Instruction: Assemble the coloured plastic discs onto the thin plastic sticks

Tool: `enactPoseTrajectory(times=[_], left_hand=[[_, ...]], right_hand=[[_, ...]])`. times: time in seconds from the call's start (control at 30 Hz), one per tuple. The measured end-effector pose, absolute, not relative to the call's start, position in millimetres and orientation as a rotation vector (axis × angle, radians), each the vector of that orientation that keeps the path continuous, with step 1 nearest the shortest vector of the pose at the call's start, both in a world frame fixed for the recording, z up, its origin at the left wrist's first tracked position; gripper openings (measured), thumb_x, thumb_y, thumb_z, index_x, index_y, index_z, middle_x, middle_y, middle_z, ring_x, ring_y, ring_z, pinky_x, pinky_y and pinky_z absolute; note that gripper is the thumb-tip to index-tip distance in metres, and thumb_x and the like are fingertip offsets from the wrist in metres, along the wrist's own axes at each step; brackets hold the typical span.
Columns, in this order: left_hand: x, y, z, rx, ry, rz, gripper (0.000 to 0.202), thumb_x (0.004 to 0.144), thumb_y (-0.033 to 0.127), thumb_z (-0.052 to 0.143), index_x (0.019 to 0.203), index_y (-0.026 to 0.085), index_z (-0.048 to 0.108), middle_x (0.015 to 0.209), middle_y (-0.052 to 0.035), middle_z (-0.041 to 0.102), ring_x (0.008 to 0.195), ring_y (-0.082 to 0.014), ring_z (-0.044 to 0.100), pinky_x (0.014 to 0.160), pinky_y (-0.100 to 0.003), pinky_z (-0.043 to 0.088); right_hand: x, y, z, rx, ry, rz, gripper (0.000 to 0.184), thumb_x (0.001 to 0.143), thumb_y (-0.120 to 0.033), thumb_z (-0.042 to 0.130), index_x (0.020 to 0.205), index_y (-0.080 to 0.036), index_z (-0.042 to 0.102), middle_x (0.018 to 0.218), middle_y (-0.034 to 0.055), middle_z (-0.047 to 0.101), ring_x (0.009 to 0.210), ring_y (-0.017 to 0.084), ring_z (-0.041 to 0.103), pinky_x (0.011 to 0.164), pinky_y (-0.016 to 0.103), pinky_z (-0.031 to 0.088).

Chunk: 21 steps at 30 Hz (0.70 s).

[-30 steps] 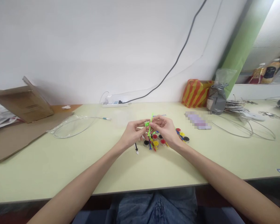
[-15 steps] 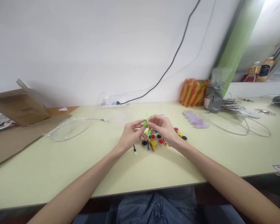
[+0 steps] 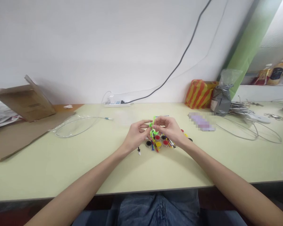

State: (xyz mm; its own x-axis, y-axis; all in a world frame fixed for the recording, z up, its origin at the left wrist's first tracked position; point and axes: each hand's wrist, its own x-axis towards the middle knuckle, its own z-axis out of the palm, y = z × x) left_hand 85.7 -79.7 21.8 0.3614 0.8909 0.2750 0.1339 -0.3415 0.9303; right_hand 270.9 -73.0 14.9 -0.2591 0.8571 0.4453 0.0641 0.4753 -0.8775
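Observation:
My left hand (image 3: 137, 134) is closed in a pinch on a bright green plastic piece (image 3: 154, 120), thin and long with a rounded part. My right hand (image 3: 168, 128) pinches the same green piece from the other side, its fingertips near the left ones. Below the hands lie several small round pieces with clear bases, among them a black one (image 3: 148, 143), a yellow one (image 3: 158, 144) and a red one (image 3: 165, 143). Thin coloured sticks lie among them, partly hidden by my fingers. A black stick with a white tip (image 3: 139, 151) rests left of the pile.
Flattened cardboard (image 3: 25, 135) and an open box (image 3: 28, 100) are at left, beside a bagged cable (image 3: 77, 135). A power strip (image 3: 116, 104) stands by the wall. Toward the back right are a striped bag (image 3: 199, 94), a grey bag (image 3: 221, 100), a blurred purple packet (image 3: 201, 121) and loose cables (image 3: 240, 135).
The view has shifted slightly, so most things sit further right. The green piece stood nearly straight up and now looks more curved between the fingers. Both hands keep their pinch.

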Motion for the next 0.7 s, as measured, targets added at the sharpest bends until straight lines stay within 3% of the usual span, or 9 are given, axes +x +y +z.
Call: enactPoseTrajectory(times=[0.13,0.33,0.53,0.7], left_hand=[[86,-78,20,1.747,0.912,1.077,0.049,0.086,0.041,0.069,0.126,0.013,0.064,0.098,-0.0111,0.076,0.06,-0.017,0.072,0.051,-0.023,0.054],[85,-79,21,1.862,0.905,1.099,0.042,0.089,0.036,0.064,0.124,0.013,0.066,0.098,-0.0085,0.075,0.064,-0.0149,0.069,0.063,-0.026,0.056],[85,-81,25,2.019,0.772,1.098,0.043,0.089,0.03,0.064,0.13,0.018,0.063,0.113,-0.0085,0.072,0.086,-0.0171,0.069,0.075,-0.026,0.056],[84,-79,22,2.097,0.822,1.164,0.04,0.089,0.034,0.067,0.127,0.02,0.065,0.112,-0.0068,0.072,0.083,-0.0151,0.065,0.079,-0.026,0.054]], right_hand=[[269,-73,15,-0.805,-1.647,0.9,0.031,0.078,-0.047,0.078,0.086,-0.019,0.067,0.081,0.0039,0.066,0.072,0.016,0.061,0.058,0.027,0.051],[268,-76,18,-0.767,-1.643,0.887,0.04,0.077,-0.042,0.079,0.108,-0.022,0.066,0.082,0.0016,0.06,0.079,0.017,0.059,0.062,0.027,0.051],[272,-81,26,-0.74,-1.67,0.937,0.032,0.077,-0.047,0.079,0.092,-0.02,0.071,0.078,0.0022,0.063,0.072,0.016,0.059,0.062,0.029,0.052],[275,-81,29,-0.727,-1.648,0.979,0.032,0.08,-0.05,0.076,0.088,-0.019,0.072,0.08,0.0046,0.07,0.07,0.017,0.065,0.063,0.03,0.054]])
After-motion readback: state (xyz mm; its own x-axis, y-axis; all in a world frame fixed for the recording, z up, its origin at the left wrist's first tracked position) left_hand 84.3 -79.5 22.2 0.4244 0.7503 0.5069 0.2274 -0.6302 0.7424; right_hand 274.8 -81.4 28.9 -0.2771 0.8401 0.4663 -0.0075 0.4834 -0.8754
